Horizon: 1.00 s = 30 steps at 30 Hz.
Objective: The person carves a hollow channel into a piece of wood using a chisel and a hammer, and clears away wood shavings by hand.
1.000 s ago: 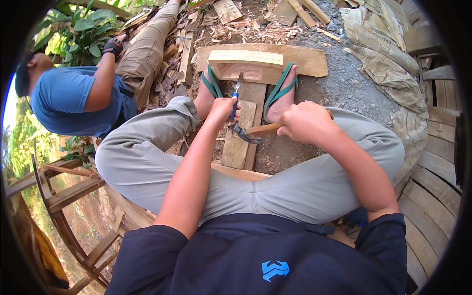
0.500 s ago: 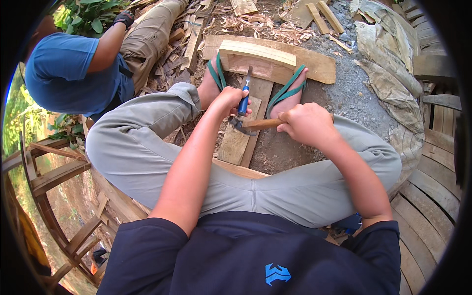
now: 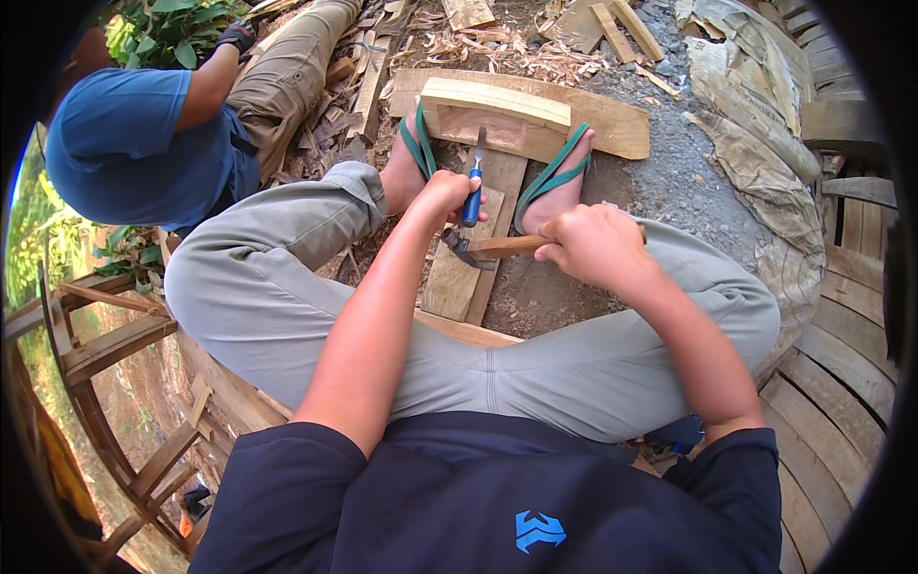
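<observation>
My left hand (image 3: 449,196) is closed around a chisel (image 3: 472,201) with a blue handle. The metal blade points away from me, its tip against or just over a pale recess in the near face of a wooden block (image 3: 497,103). My right hand (image 3: 593,241) grips the wooden handle of a claw hammer (image 3: 507,247). The dark hammer head sits just below the butt of the chisel; whether they touch I cannot tell. My two feet, in green-strapped sandals, press on either side of the block.
Behind the block lies a longer curved board (image 3: 617,124). Planks (image 3: 459,273) run between my legs. Wood shavings (image 3: 545,57) litter the ground beyond. At left sits another person in a blue shirt (image 3: 115,143). Crumpled sacking (image 3: 746,105) and wooden slats (image 3: 832,402) are on the right.
The hammer head has dropped slightly, a little farther from the chisel's butt. The chisel and block keep their places against each other. The whole view has shifted slightly.
</observation>
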Motion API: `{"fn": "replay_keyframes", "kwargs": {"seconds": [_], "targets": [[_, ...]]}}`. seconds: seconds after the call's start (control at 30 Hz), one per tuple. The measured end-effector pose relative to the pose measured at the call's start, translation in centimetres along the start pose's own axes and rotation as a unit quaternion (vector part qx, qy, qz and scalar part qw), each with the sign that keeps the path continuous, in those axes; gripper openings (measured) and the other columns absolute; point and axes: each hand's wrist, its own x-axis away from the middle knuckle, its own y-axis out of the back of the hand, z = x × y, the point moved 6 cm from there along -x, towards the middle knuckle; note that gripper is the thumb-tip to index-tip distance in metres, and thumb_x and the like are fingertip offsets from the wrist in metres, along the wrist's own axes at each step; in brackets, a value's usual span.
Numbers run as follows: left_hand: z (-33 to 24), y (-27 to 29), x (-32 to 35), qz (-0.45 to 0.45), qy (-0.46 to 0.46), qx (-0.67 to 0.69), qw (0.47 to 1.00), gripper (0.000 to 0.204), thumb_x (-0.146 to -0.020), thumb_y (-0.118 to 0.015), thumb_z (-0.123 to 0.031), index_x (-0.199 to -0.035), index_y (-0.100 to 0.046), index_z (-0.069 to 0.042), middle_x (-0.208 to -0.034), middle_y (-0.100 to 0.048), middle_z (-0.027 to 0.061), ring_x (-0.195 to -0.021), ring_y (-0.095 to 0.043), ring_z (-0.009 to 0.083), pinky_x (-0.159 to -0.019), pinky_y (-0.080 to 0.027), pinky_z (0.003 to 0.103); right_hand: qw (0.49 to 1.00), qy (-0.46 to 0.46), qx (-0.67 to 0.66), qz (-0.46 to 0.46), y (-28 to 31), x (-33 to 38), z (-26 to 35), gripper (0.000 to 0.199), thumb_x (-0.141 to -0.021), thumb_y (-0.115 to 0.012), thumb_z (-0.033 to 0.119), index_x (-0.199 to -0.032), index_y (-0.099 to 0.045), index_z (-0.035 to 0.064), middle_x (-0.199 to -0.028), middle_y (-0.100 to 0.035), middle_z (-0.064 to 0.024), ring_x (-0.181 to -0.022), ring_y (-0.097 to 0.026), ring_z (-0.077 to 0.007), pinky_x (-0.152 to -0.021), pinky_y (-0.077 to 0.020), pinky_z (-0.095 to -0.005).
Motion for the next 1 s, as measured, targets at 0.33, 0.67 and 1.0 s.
{"fn": "replay_keyframes", "kwargs": {"seconds": [0.33,0.67,1.0], "targets": [[1.8,-0.9,-1.1,-0.01,-0.014,-0.009,1.0,0.028,-0.104,-0.06,-0.018,-0.119,-0.061,0.006,-0.096,-0.073,0.0116,-0.071,-0.075,0.0273,-0.061,-0.06,0.041,0.998,-0.051,-0.008,0.025,-2.3,0.3,0.1,0.027,-0.085,-0.079,0.037,-0.096,-0.08,0.0118,-0.082,-0.074,-0.0168,-0.081,-0.073,-0.0369,-0.073,-0.0568,-0.0475],[3.2,-0.8,-2.8,-0.059,-0.105,-0.082,0.989,0.028,-0.082,-0.088,-0.019,-0.088,-0.074,0.004,-0.079,-0.071,0.0105,-0.059,-0.068,0.0193,-0.051,-0.056,0.034,0.989,-0.08,0.013,0.12,-0.4,1.2,-2.3,0.027,-0.084,-0.08,0.035,-0.093,-0.08,0.01,-0.086,-0.074,-0.0173,-0.088,-0.073,-0.0367,-0.08,-0.0566,-0.0471],[2.5,5.0,-3.0,-0.179,-0.052,-0.242,0.952,0.038,-0.084,-0.078,-0.033,-0.118,-0.079,-0.015,-0.094,-0.078,0.0083,-0.08,-0.074,0.022,-0.08,-0.057,0.039,0.989,-0.082,-0.003,0.121,0.7,1.6,-2.9,0.028,-0.085,-0.079,0.035,-0.094,-0.08,0.0082,-0.087,-0.075,-0.0171,-0.089,-0.073,-0.0367,-0.081,-0.0571,-0.0471]]}}
